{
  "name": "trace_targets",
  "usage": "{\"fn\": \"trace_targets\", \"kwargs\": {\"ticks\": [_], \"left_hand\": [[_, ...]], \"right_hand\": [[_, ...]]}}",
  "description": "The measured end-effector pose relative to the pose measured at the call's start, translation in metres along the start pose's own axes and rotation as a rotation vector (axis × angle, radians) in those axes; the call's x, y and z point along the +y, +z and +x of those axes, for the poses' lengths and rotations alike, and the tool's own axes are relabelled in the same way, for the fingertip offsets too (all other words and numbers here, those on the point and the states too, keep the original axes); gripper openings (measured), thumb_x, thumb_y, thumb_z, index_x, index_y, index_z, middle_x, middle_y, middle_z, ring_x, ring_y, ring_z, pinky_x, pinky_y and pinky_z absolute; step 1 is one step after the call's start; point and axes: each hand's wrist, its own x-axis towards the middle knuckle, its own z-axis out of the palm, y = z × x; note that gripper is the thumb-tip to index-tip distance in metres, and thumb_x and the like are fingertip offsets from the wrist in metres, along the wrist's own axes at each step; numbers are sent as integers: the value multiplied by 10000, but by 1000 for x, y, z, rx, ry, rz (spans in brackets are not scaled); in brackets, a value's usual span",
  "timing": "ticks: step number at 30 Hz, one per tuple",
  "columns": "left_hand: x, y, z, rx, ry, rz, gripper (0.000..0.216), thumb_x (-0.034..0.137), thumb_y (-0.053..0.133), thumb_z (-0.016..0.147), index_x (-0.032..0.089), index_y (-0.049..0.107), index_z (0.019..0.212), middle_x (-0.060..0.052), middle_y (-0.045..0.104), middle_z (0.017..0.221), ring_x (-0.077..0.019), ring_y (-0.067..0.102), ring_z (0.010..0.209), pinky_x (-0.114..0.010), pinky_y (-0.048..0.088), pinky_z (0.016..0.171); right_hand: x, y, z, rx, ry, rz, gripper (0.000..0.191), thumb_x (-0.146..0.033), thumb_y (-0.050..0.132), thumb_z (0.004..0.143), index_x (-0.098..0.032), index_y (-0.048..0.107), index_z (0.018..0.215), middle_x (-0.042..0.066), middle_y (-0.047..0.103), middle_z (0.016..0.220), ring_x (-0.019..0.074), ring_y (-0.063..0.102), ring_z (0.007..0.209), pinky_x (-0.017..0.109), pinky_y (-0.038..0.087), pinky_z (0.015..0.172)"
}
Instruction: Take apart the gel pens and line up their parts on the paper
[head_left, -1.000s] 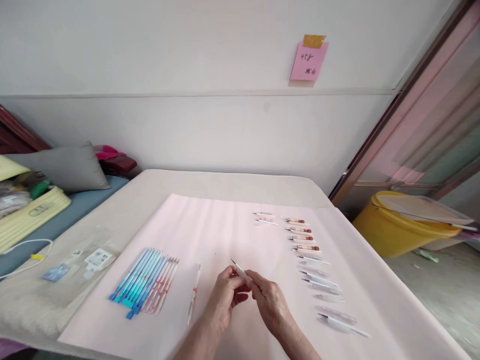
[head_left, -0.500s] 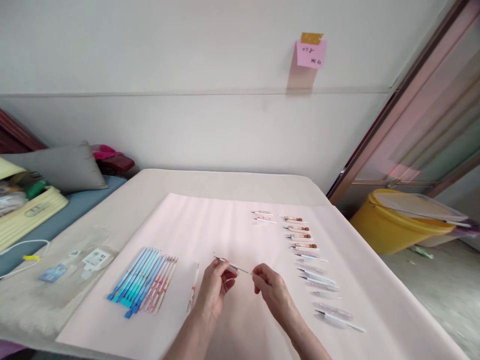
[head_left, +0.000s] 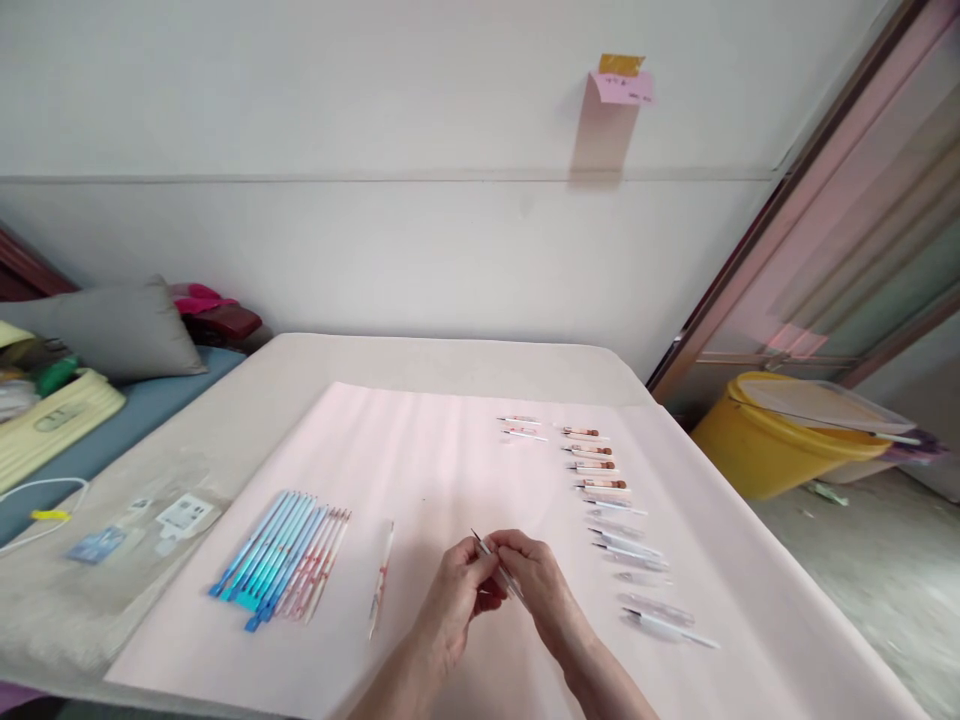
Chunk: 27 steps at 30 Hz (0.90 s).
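Observation:
A thin white pen refill (head_left: 513, 585) with a dark tip slants between my hands over the pale pink sheet. My left hand (head_left: 459, 592) pinches it near the tip, fingers closed. Close against it, my right hand (head_left: 538, 578) has its fingers closed on the refill too, partly covering it. Left of my hands lies one white pen (head_left: 381, 582) with a red pattern. Farther left is a row of blue pens (head_left: 279, 550) beside several pink patterned pens (head_left: 316, 567). To the right, white refills (head_left: 670, 628) lie beside clear pen parts (head_left: 658, 608).
Brown-topped pen parts (head_left: 600, 466) form a column at right, with two pink-marked pieces (head_left: 521, 432) farther back. A clear plastic bag (head_left: 161, 540) lies on the bed at left. Beyond the right edge stands a yellow bin (head_left: 772, 450); a wall (head_left: 450, 260) closes the back.
My right hand has moved left to meet my left hand. The refill has turned from nearly level to a steeper slant, its tip still at the upper left.

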Motion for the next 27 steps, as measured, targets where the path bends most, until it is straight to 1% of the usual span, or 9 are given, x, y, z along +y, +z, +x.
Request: {"fn": "trace_targets", "kwargs": {"ticks": [4, 7, 10, 13, 15, 17, 19, 21, 27], "left_hand": [[2, 1, -1, -5, 11, -13, 210, 349, 593, 719, 157, 576, 801, -24, 574, 668, -119, 532, 617, -250, 388, 596], [2, 1, -2, 10, 16, -8, 221, 365, 589, 718, 155, 577, 786, -26, 575, 657, -119, 530, 606, -245, 378, 582], [1, 1, 0, 33, 28, -13, 232, 385, 591, 708, 161, 571, 762, -24, 573, 638, -125, 532, 597, -244, 369, 569], [3, -2, 3, 87, 59, -40, 242, 410, 591, 697, 172, 553, 718, -16, 566, 637, -129, 534, 606, -251, 374, 580], [6, -5, 4, 155, 82, -60, 242, 414, 599, 681, 179, 543, 698, -16, 576, 664, -135, 541, 635, -260, 382, 605], [9, -7, 5, 227, 109, -64, 244, 417, 609, 663, 185, 538, 687, -22, 595, 708, -145, 552, 685, -268, 388, 638], [11, -9, 5, 283, 123, -41, 261, 433, 613, 649, 186, 537, 678, -28, 602, 735, -154, 553, 717, -269, 383, 643], [11, -9, 5, 310, 122, -16, 273, 441, 621, 637, 183, 543, 679, -31, 595, 736, -155, 545, 713, -262, 374, 621], [3, -7, 10, 269, 113, -120, 241, 390, 655, 633, 182, 547, 688, 7, 557, 674, -113, 510, 638, -240, 379, 608]], "right_hand": [[-1, 0, -1, 0, -11, 0, 217, -213, 471, 639, -150, 653, 740, -5, 575, 589, 130, 489, 564, 234, 375, 534], [-3, 0, -3, -17, -10, 21, 233, -229, 480, 662, -153, 668, 776, -14, 565, 574, 123, 477, 549, 235, 376, 531], [-5, 1, -5, -34, -11, 55, 240, -293, 520, 695, -148, 679, 802, -8, 572, 578, 134, 497, 575, 244, 390, 551], [-9, 3, -8, -56, -15, 105, 313, -386, 596, 692, -143, 681, 870, 28, 633, 702, 173, 561, 701, 269, 434, 644], [-10, 4, -9, -79, 15, 145, 380, -430, 631, 683, -152, 672, 939, 51, 654, 820, 197, 585, 800, 292, 453, 715], [-9, 5, -9, -76, 58, 164, 415, -448, 653, 676, -165, 661, 979, 57, 655, 862, 208, 595, 844, 306, 466, 742], [-5, 6, -7, -54, 81, 185, 427, -435, 681, 660, -163, 656, 988, 55, 654, 841, 206, 605, 833, 312, 477, 746], [2, 7, -4, -33, 89, 231, 424, -411, 700, 650, -151, 654, 982, 50, 650, 808, 197, 613, 799, 311, 486, 744], [14, 7, 1, 16, 95, 370, 374, -378, 733, 620, -144, 659, 901, 22, 637, 734, 163, 616, 736, 274, 491, 722]]}}
